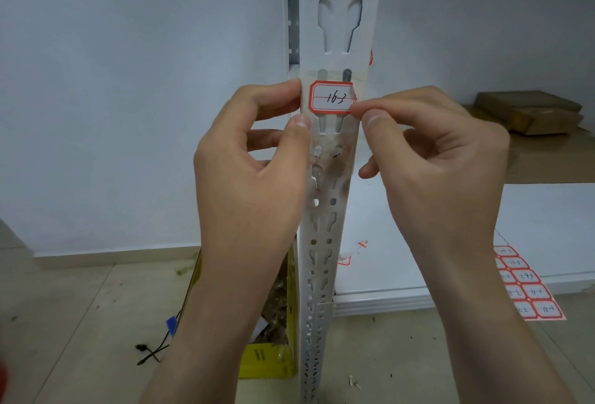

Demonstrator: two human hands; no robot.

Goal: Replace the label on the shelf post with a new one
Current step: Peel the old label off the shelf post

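Two hands at the shelf post (pixel 335 33) | label (pixel 332 97) stuck mid-post | right hand (pixel 428 159) pinches its right edge, left hand (pixel 254 159) pinches post edge | thin, flimsy paper, tears easily, so I'd grab a corner

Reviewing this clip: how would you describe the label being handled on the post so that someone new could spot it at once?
Find the white slotted shelf post running up the middle of the view. Between the left hand and the right hand sits a small white label with a red border and black handwriting. The other red-bordered labels lie together on a sheet at lower right; this one is alone on the post.
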